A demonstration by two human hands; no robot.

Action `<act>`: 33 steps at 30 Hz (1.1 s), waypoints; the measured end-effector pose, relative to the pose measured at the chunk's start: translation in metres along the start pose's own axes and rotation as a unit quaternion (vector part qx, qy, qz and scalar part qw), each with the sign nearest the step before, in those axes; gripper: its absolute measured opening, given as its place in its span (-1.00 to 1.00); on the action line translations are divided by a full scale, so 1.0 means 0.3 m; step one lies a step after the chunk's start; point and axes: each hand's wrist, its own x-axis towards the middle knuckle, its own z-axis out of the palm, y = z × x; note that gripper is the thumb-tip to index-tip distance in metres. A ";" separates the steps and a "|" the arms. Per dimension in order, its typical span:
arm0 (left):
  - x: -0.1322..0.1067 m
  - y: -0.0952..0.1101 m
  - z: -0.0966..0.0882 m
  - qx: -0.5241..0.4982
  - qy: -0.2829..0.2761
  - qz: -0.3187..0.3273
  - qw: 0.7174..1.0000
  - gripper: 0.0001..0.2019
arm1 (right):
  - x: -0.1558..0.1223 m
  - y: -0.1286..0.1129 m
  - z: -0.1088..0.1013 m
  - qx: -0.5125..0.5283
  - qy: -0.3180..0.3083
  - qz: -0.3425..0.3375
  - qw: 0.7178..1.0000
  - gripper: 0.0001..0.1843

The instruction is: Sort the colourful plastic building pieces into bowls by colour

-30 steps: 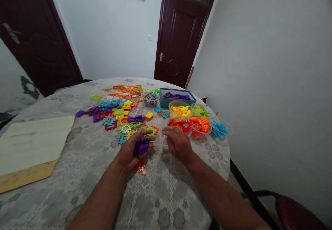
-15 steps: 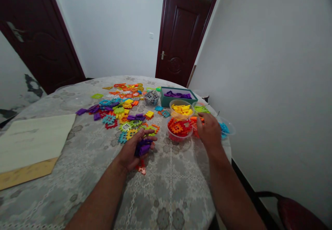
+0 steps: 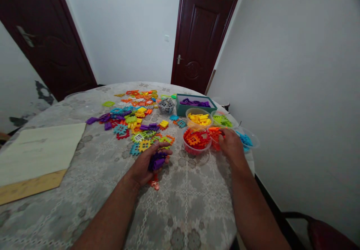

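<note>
My left hand (image 3: 147,163) rests palm-up on the table and cups several purple plastic blocks (image 3: 156,161). A red-orange block (image 3: 154,184) lies on the cloth just under that hand. My right hand (image 3: 231,145) reaches over the clear bowl of orange blocks (image 3: 215,133); its fingers curl down at the bowl's rim and I cannot make out what, if anything, they hold. The bowl of red and orange blocks (image 3: 196,139) sits just left of this hand.
A pile of loose coloured blocks (image 3: 135,120) covers the table's middle. Bowls of yellow (image 3: 199,118), green (image 3: 223,120), blue (image 3: 245,139) and grey (image 3: 166,104) blocks and a teal box of purple blocks (image 3: 194,104) stand at the right. A pale board (image 3: 36,152) lies at left. A chair (image 3: 323,233) is lower right.
My right hand has moved from the table's middle rightward to the bowl of orange blocks. My left hand has stayed in place with the purple blocks.
</note>
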 end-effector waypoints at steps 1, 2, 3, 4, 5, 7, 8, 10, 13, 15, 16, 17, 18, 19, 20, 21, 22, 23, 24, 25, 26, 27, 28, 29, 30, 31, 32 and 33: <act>0.001 -0.002 -0.001 0.000 0.001 -0.001 1.000 -0.60 | 0.002 0.002 -0.007 0.024 0.011 0.002 1.000 -0.64; 0.002 -0.003 -0.002 0.000 0.003 -0.001 1.000 -0.60 | 0.003 0.002 -0.015 0.048 0.027 0.008 0.998 -0.65; 0.002 -0.004 -0.003 -0.001 0.005 -0.001 1.000 -0.60 | 0.005 -0.001 -0.026 0.068 0.049 0.017 0.996 -0.65; 0.002 -0.005 -0.004 -0.001 0.007 -0.001 1.000 -0.60 | 0.006 -0.006 -0.036 0.083 0.074 0.026 0.993 -0.65; 0.002 -0.005 -0.004 -0.002 0.007 0.000 1.000 -0.60 | 0.007 -0.015 -0.046 0.097 0.103 0.033 0.989 -0.66; 0.001 -0.003 -0.003 -0.003 0.004 0.001 1.000 -0.60 | 0.004 -0.044 -0.061 0.133 0.157 0.032 0.978 -0.69; 0.000 -0.001 -0.002 -0.004 0.002 0.003 1.000 -0.61 | 0.000 -0.063 -0.063 0.158 0.174 0.021 0.972 -0.71; -0.002 0.001 0.001 -0.007 0.000 0.004 1.000 -0.61 | -0.011 -0.109 -0.058 0.210 0.177 -0.023 0.961 -0.77; -0.004 0.002 0.003 -0.009 0.005 0.005 1.000 -0.60 | -0.030 -0.175 -0.030 0.243 0.104 -0.119 0.957 -0.82; -0.004 0.002 0.004 -0.006 0.006 0.007 1.000 -0.60 | -0.039 -0.202 -0.008 0.226 0.040 -0.167 0.959 -0.80; -0.004 0.001 0.004 -0.005 0.006 0.009 1.000 -0.60 | -0.041 -0.208 0.000 0.215 0.017 -0.180 0.960 -0.79; -0.004 0.001 0.003 -0.004 0.006 0.010 1.000 -0.60 | -0.043 -0.210 0.007 0.206 0.003 -0.186 0.961 -0.78; -0.004 0.000 0.003 -0.004 0.006 0.011 1.000 -0.60 | -0.044 -0.207 0.012 0.203 -0.002 -0.185 0.961 -0.77; -0.004 0.000 0.002 -0.003 0.007 0.011 1.000 -0.60 | -0.044 -0.201 0.015 0.204 -0.001 -0.182 0.962 -0.76; -0.003 -0.001 0.001 -0.004 0.008 0.012 1.000 -0.60 | -0.044 -0.193 0.017 0.208 0.003 -0.177 0.962 -0.75; -0.003 -0.002 0.000 -0.005 0.008 0.011 1.000 -0.60 | -0.045 -0.186 0.018 0.214 0.007 -0.171 0.962 -0.74; -0.003 -0.003 0.000 -0.006 0.007 0.011 1.000 -0.60 | -0.045 -0.180 0.019 0.218 0.009 -0.166 0.962 -0.73; -0.002 -0.003 -0.001 -0.007 0.007 0.011 1.000 -0.60 | -0.046 -0.175 0.020 0.220 0.007 -0.161 0.962 -0.72; -0.002 -0.004 -0.002 -0.008 0.006 0.010 1.000 -0.60 | -0.046 -0.173 0.021 0.220 0.004 -0.157 0.963 -0.71; -0.001 -0.005 -0.003 -0.009 0.006 0.010 1.000 -0.60 | -0.047 -0.173 0.021 0.219 0.000 -0.154 0.963 -0.70; 0.000 -0.006 -0.003 -0.010 0.005 0.010 1.000 -0.60 | -0.048 -0.175 0.020 0.218 -0.004 -0.154 0.964 -0.69; 0.001 -0.007 -0.004 -0.011 0.004 0.009 1.000 -0.59 | -0.049 -0.179 0.018 0.217 -0.005 -0.155 0.964 -0.69; 0.002 -0.008 -0.004 -0.012 0.001 0.009 1.000 -0.58 | -0.050 -0.183 0.014 0.218 0.000 -0.158 0.963 -0.69; 0.003 -0.009 -0.004 -0.012 -0.002 0.009 1.000 -0.57 | -0.051 -0.188 0.009 0.221 0.013 -0.159 0.962 -0.69; 0.004 -0.009 -0.003 -0.011 -0.005 0.008 1.000 -0.56 | -0.054 -0.193 0.003 0.228 0.033 -0.157 0.960 -0.69; 0.003 -0.009 -0.002 -0.010 -0.006 0.008 1.000 -0.55 | -0.058 -0.199 -0.005 0.236 0.058 -0.153 0.958 -0.69; 0.002 -0.008 0.001 -0.008 -0.008 0.008 1.000 -0.55 | -0.065 -0.206 -0.012 0.246 0.083 -0.151 0.954 -0.69; -0.001 -0.007 0.005 -0.006 -0.008 0.008 1.000 -0.54 | -0.074 -0.215 -0.019 0.259 0.104 -0.155 0.948 -0.69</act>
